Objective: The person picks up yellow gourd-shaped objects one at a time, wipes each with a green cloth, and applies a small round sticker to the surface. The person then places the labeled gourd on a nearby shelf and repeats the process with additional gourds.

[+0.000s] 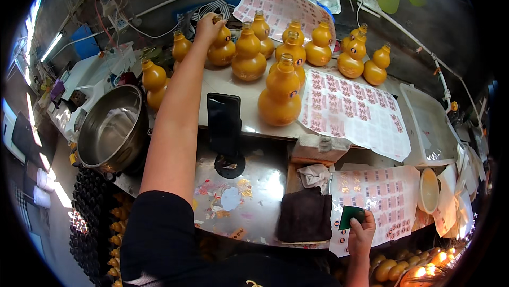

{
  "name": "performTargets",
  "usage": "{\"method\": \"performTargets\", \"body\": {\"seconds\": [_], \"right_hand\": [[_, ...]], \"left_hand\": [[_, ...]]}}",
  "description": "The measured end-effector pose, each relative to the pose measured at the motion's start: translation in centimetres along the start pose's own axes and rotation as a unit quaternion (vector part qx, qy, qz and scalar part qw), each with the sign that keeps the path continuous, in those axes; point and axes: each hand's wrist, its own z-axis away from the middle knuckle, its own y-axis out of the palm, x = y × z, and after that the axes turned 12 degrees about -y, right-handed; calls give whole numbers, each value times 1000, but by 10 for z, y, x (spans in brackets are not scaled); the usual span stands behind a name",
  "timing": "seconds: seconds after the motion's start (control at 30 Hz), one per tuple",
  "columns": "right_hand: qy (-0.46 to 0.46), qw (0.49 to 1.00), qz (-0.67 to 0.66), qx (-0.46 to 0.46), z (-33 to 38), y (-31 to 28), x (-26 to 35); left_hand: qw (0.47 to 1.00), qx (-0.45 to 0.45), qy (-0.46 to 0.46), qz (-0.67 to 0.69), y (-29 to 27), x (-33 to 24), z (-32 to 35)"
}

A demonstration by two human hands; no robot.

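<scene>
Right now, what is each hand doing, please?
Left hand: closed on the top of an orange gourd bottle.
Right hand: holding a small green card.

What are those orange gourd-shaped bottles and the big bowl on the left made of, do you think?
The gourd-shaped bottles look like glossy glass or glazed ceramic: smooth orange surfaces with bright highlights; which one is unclear. The big bowl looks like stainless steel: silvery, with a mirror-like inside. The left hand grips one bottle's neck.
</scene>
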Motion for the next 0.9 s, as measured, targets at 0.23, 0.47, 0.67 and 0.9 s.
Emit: {"method": "performTargets", "body": {"seconds": [0.23, 0.47, 0.67, 0.9], "right_hand": [[1, 1000, 21, 4, -6, 2, -1], [39, 998, 45, -11, -1, -8, -13], [61, 996, 63, -5, 8, 4, 2], [39, 993, -92, -59, 28, -10, 4]], "left_hand": [[988, 70, 21, -133, -72, -6, -25], [957, 208, -98, -176, -144, 7, -10], [940, 199, -2, -277, -146, 33, -7], [977, 123, 90, -147, -188, 33, -2]]}}
